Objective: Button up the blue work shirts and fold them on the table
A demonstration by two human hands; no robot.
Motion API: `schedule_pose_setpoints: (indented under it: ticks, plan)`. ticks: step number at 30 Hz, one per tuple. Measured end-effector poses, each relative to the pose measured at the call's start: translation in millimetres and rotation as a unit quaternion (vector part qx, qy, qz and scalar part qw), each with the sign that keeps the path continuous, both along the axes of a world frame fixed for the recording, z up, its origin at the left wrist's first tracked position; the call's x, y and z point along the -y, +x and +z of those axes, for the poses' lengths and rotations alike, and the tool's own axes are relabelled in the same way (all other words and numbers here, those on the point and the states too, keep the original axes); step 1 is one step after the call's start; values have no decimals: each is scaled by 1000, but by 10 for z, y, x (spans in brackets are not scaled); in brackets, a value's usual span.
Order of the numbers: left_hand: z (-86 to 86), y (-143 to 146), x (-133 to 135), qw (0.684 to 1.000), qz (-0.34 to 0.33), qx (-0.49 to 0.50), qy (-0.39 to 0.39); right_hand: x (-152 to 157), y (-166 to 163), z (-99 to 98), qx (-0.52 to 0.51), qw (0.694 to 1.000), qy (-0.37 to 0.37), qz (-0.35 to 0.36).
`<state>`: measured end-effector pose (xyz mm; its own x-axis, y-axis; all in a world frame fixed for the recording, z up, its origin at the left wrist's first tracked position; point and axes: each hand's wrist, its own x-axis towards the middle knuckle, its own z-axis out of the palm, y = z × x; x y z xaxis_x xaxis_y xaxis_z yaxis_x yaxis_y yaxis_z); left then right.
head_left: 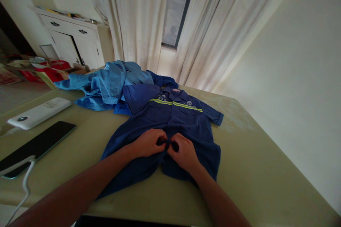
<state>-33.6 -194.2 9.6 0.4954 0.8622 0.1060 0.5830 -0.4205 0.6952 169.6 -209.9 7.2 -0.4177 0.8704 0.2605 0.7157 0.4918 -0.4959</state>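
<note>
A dark blue short-sleeved work shirt (157, 113) lies face up on the table, its collar pointing away from me. A yellow-green stripe crosses its chest above the pockets. My left hand (150, 142) and my right hand (183, 149) meet at the lower front opening, both pinching the shirt's front edges. The cloth is gathered up between my fingertips, and any button there is too small and dark to make out. Below my hands the hem parts in a notch. The left side of the hem spreads toward the table's near edge.
Light blue garments (112, 81) are heaped behind the shirt at left. A white device (39, 112) and a black phone (39, 145) lie on the left of the table (247, 170), with a white cable (26, 184) across the phone. Curtains (138, 14) and a white cabinet (71, 35) stand beyond.
</note>
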Motion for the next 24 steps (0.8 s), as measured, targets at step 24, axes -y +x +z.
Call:
schedule_pose_setpoints:
  ticks: [24]
  plan:
    - [-64, 26, -21, 983, 25, 139, -117, -43, 18, -9, -73, 994, -81, 10]
